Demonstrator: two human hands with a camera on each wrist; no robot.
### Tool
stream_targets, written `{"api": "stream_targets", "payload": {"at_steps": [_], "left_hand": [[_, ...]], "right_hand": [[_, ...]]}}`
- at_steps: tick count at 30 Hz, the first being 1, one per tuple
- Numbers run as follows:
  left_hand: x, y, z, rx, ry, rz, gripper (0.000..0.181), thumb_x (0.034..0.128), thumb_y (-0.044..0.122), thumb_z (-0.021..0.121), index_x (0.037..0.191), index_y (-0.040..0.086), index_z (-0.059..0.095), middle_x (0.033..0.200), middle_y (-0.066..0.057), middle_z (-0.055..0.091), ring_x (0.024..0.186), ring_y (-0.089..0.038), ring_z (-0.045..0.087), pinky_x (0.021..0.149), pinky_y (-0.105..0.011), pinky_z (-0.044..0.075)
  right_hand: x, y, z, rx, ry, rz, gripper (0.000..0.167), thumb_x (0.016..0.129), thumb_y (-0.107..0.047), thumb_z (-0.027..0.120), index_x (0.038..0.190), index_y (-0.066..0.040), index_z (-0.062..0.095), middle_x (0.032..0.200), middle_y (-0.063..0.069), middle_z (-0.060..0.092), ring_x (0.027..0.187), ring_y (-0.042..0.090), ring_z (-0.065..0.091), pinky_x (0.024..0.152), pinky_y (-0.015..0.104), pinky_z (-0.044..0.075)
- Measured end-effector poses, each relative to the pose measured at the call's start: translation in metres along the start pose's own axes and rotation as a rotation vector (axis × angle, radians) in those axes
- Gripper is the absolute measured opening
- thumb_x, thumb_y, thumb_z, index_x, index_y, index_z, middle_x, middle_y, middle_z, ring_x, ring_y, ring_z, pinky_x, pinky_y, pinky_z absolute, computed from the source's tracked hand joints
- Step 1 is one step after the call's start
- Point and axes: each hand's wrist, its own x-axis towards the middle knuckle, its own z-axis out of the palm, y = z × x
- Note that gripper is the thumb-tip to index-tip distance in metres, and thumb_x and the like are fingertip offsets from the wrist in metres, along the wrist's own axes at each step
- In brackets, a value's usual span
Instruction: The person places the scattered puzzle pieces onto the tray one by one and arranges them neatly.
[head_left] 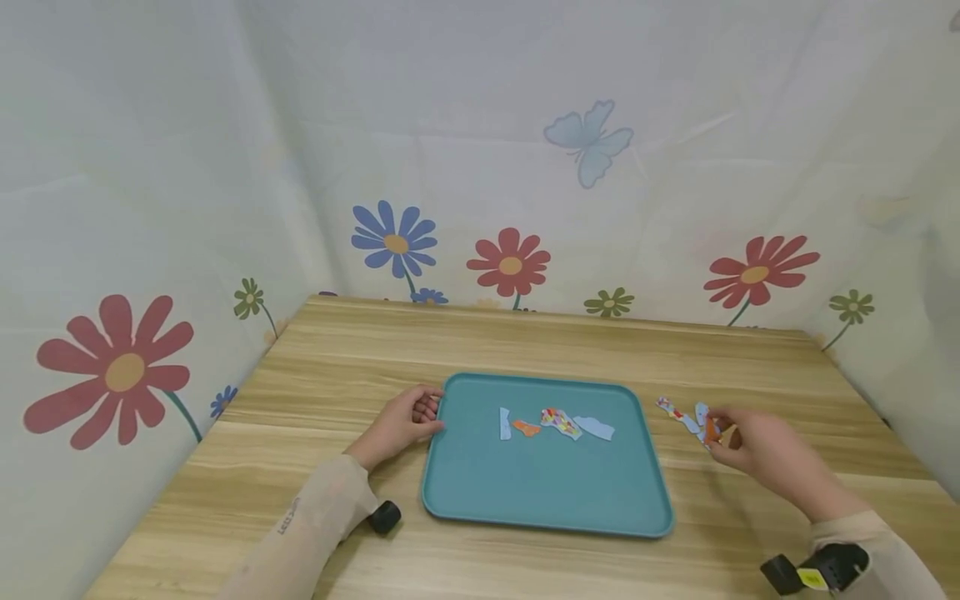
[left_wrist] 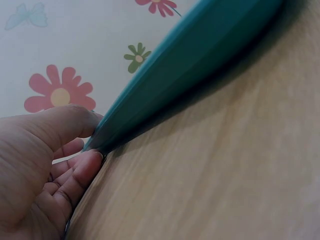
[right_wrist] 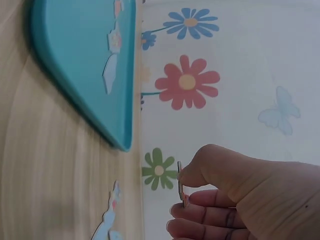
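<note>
A teal tray lies on the wooden table. My left hand holds its left rim, the thumb against the rim and the other fingers curled by its underside. To the right of the tray, my right hand pinches a thin, flat, irregular puzzle piece with orange on it, raised off the table. Beneath and beside that hand, light blue printed puzzle pieces lie on the table. In a row on the tray are a pale blue strip, an orange piece, a multicoloured piece and a pale blue piece.
The wooden tabletop reaches back to a white cloth printed with flowers and a butterfly. That cloth also hangs along the left and right sides. Black bands with small devices sit on the wrists.
</note>
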Motion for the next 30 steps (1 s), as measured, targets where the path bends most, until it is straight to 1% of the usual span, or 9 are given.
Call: {"api": "stream_targets", "payload": {"at_steps": [4, 7, 12, 14, 18, 21, 30], "left_hand": [[0.0, 0.0, 0.0, 0.004, 0.004, -0.001, 0.047, 0.0848, 0.006, 0.072, 0.127, -0.002, 0.053, 0.101, -0.011, 0.059, 0.086, -0.013, 0.056, 0.075, -0.018, 0.05], [0.0, 0.0, -0.001, -0.001, 0.008, -0.002, 0.047, 0.0844, 0.006, 0.072, 0.127, -0.002, 0.053, 0.101, -0.011, 0.059, 0.086, -0.013, 0.056, 0.075, -0.018, 0.05], [0.001, -0.001, -0.001, -0.002, 0.002, -0.002, 0.047, 0.0848, 0.006, 0.072, 0.127, -0.002, 0.053, 0.102, -0.011, 0.059, 0.087, -0.013, 0.055, 0.075, -0.018, 0.05], [0.001, -0.001, -0.001, -0.002, 0.001, 0.002, 0.047, 0.0849, 0.007, 0.072, 0.127, -0.002, 0.053, 0.101, -0.011, 0.059, 0.087, -0.013, 0.056, 0.075, -0.018, 0.05], [-0.001, 0.001, -0.001, -0.019, 0.003, 0.011, 0.047, 0.0846, 0.006, 0.072, 0.127, -0.003, 0.053, 0.101, -0.013, 0.059, 0.086, -0.014, 0.056, 0.074, -0.018, 0.049], [-0.002, 0.002, -0.001, -0.033, 0.005, 0.018, 0.047, 0.0845, 0.005, 0.072, 0.126, -0.005, 0.053, 0.101, -0.015, 0.06, 0.086, -0.015, 0.056, 0.073, -0.017, 0.049], [-0.002, 0.001, -0.001, -0.034, 0.006, 0.019, 0.047, 0.0848, 0.006, 0.072, 0.127, -0.004, 0.053, 0.102, -0.016, 0.06, 0.087, -0.015, 0.056, 0.074, -0.018, 0.049]], "right_hand": [[0.006, -0.011, -0.003, -0.002, 0.015, -0.039, 0.035, 0.077, -0.013, 0.073, 0.107, 0.004, 0.064, 0.073, -0.004, 0.065, 0.062, 0.004, 0.053, 0.051, 0.022, 0.041], [0.012, -0.019, -0.004, 0.007, 0.02, -0.064, 0.034, 0.078, -0.012, 0.072, 0.106, 0.004, 0.064, 0.074, -0.003, 0.065, 0.063, 0.004, 0.054, 0.051, 0.021, 0.041], [0.021, -0.032, -0.003, 0.015, 0.023, -0.094, 0.035, 0.078, -0.011, 0.072, 0.107, 0.006, 0.063, 0.077, 0.0, 0.064, 0.065, 0.006, 0.054, 0.053, 0.02, 0.042], [0.025, -0.036, -0.002, 0.017, 0.027, -0.112, 0.035, 0.078, -0.011, 0.072, 0.107, 0.006, 0.063, 0.076, -0.001, 0.064, 0.064, 0.004, 0.053, 0.052, 0.019, 0.042], [0.03, -0.045, 0.003, 0.039, 0.02, -0.153, 0.033, 0.078, -0.011, 0.073, 0.106, 0.004, 0.064, 0.078, -0.003, 0.064, 0.063, 0.001, 0.051, 0.052, 0.019, 0.041], [0.034, -0.055, 0.009, 0.056, 0.007, -0.17, 0.03, 0.079, -0.011, 0.073, 0.105, 0.002, 0.065, 0.08, -0.003, 0.064, 0.064, 0.0, 0.051, 0.052, 0.018, 0.041], [0.047, -0.087, 0.028, 0.07, -0.013, -0.246, 0.026, 0.079, -0.011, 0.073, 0.102, -0.001, 0.067, 0.086, 0.001, 0.067, 0.068, 0.008, 0.057, 0.055, 0.018, 0.043]]}}
